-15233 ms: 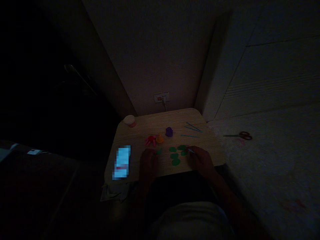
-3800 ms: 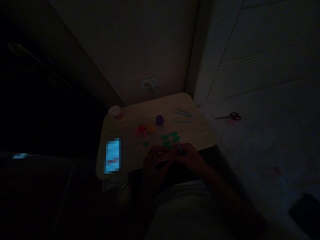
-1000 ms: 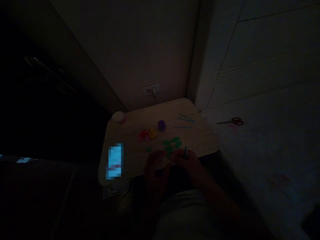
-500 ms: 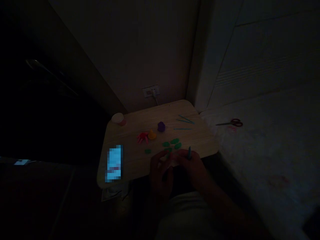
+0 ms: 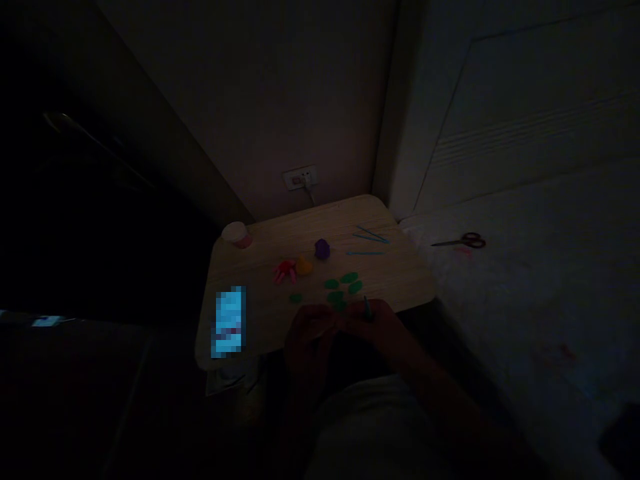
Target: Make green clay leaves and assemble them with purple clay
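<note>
Tool [image 5: 367, 308] in your right hand [image 5: 376, 323], left hand [image 5: 306, 337] beside it, near front edge of table [image 5: 270, 313], before the cluster of pieces [image 5: 336, 296]. Phone [image 5: 229, 323] lies left of you, cup [image 5: 237, 235] behind it; sticks [image 5: 365, 253] back right, scissors [image 5: 470, 240] off the right side.

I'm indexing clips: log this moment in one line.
right hand: holds blue stick; left hand: close by, contents unclear; beyond hands: green pieces; right of table: scissors

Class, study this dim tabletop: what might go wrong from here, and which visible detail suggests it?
The left hand and right hand could nudge the green pieces lying just beyond them. The blue stick in the right hand might poke one. Dim light may hide small mistakes.
</note>
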### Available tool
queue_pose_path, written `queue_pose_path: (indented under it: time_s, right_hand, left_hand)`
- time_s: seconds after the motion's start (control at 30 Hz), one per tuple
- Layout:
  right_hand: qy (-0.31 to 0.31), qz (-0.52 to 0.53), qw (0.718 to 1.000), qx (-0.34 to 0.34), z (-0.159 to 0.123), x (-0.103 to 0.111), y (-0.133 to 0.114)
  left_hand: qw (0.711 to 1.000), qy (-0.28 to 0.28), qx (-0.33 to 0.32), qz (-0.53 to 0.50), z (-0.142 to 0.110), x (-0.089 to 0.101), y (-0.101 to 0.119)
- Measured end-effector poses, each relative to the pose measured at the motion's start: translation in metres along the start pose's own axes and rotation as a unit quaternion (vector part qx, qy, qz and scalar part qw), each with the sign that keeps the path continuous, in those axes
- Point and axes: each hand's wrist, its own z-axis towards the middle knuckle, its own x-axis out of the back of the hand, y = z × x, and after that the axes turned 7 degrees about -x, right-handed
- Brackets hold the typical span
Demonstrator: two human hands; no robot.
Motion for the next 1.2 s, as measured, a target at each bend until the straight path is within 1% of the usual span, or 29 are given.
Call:
queue_pose_path:
  time_s: [0.1, 0.27, 0.4, 0.47, 0.57, 0.77, 0.9, 1.03, 1.13, 1.2]
  right_hand:
    - [0.003, 0.001, 1.0, -0.002, 0.0009, 0.0004, 0.0005]
    - [0.014, 0.007, 1.0, 0.001, 0.0021, -0.0015, 0.0021]
    - [0.041, 0.04, 0.998, 0.022, 0.0018, -0.0053, 0.0004]
    - [0.056, 0.059, 0.996, 0.024, 0.0017, -0.0068, -0.0006]
    - [0.064, 0.057, 0.996, 0.024, 0.0016, -0.0073, -0.0011]
    - [0.073, 0.05, 0.995, 0.046, 0.003, -0.0069, 0.0009]
    - [0.088, 0.053, 0.993, 0.05, 0.0044, -0.0084, 0.004]
    - [0.071, 0.009, 0.997, 0.039, 0.0041, -0.0093, 0.0072]
    - [0.041, -0.031, 0.998, 0.033, 0.0029, -0.0083, 0.008]
    - [0.025, -0.036, 0.999, 0.029, 0.0019, -0.007, 0.0077]
  left_hand:
    - [1.0, 0.013, -0.012, 0.004, 0.0027, -0.0009, 0.0017]
    - [0.999, 0.012, -0.027, 0.013, 0.0041, -0.0029, 0.005]
    - [0.996, 0.042, -0.044, 0.066, 0.0, -0.0028, 0.004]
    - [0.994, 0.037, -0.06, 0.084, -0.0015, -0.0023, 0.0034]
    - [0.992, 0.024, -0.074, 0.096, -0.0012, -0.0012, 0.0038]
    - [0.994, -0.004, -0.066, 0.09, 0.0002, -0.0022, 0.0045]
    - [0.997, 0.003, -0.053, 0.057, -0.0024, -0.0048, 0.0012]
    - [0.999, 0.024, -0.009, 0.029, -0.0027, -0.006, 0.0016]
    - [1.0, -0.009, -0.014, 0.026, -0.0009, -0.0048, 0.0022]
    - [0.999, -0.022, -0.021, 0.024, -0.0004, -0.0034, 0.0008]
